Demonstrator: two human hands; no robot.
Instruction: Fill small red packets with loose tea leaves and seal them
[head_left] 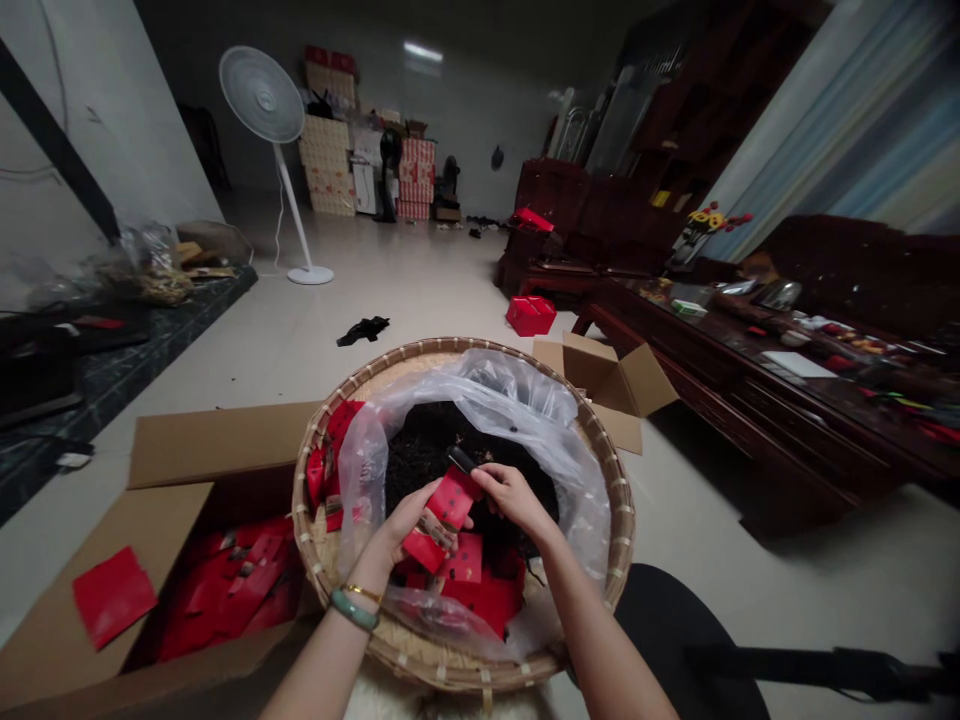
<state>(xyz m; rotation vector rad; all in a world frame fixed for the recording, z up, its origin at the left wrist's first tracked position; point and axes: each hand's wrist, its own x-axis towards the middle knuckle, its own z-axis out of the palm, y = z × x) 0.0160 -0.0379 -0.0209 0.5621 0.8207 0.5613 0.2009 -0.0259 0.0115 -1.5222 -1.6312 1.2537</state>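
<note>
From where I stand, the left hand [411,526] and the right hand [511,500] meet over the middle of the round bamboo basket [322,520]. Their fingers [480,477] are closed from both sides on one red packet [452,498], which is held up rather than lying loose. The packet's long axis slants from lower left to upper right. The right hand is nearer its upper end, where a small black piece [462,460] shows, too small to identify, and the left hand is nearer its lower end. A second red packet [424,550] sits just under the left hand, though I can't tell whether it is gripped. A jade bangle [353,609] and a gold bracelet [363,593] circle the left wrist. Below the hands, one clear plastic bag [495,400] lines the basket and holds dark loose tea [427,450], with more red packets [480,595] lying toward the basket's near edge. Left of the basket stands one open cardboard box [217,445], filled with too many overlapping red packets [232,590] to count. A second cardboard box [619,385] stands just beyond the basket, and a dark wooden worktop [750,390] runs along its right.
</note>
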